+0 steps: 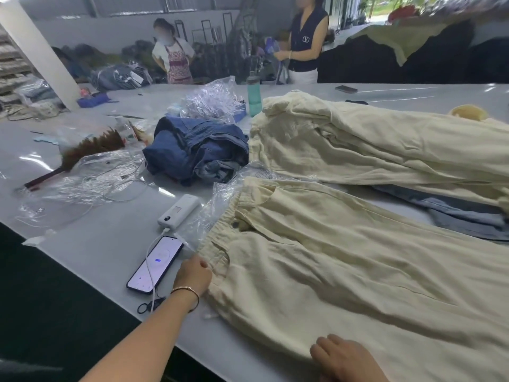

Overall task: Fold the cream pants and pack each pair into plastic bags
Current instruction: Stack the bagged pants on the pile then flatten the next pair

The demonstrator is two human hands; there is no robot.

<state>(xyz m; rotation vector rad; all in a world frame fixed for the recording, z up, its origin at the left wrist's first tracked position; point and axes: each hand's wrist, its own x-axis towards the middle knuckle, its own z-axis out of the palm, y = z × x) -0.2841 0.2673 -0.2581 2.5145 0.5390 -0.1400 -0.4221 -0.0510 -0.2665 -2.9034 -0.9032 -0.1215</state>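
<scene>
A pair of cream pants [344, 271] lies spread flat on the white table [110, 244] in front of me, waistband to the left, legs running right. My left hand [194, 274] grips the near corner of the waistband. My right hand [341, 357] grips the near edge of the leg, fingers curled into the cloth. A second pair of cream pants [371, 144] lies rumpled farther back. A clear plastic bag [217, 205] lies partly under the near waistband. More clear bags [212, 100] are heaped behind.
A phone [154, 266] cabled to a white power bank [179, 210] lies left of my left hand. Blue jeans [195, 153], a feather duster [88, 150], loose plastic [82, 186] and a green bottle [254, 95] sit behind. Two people stand beyond the table.
</scene>
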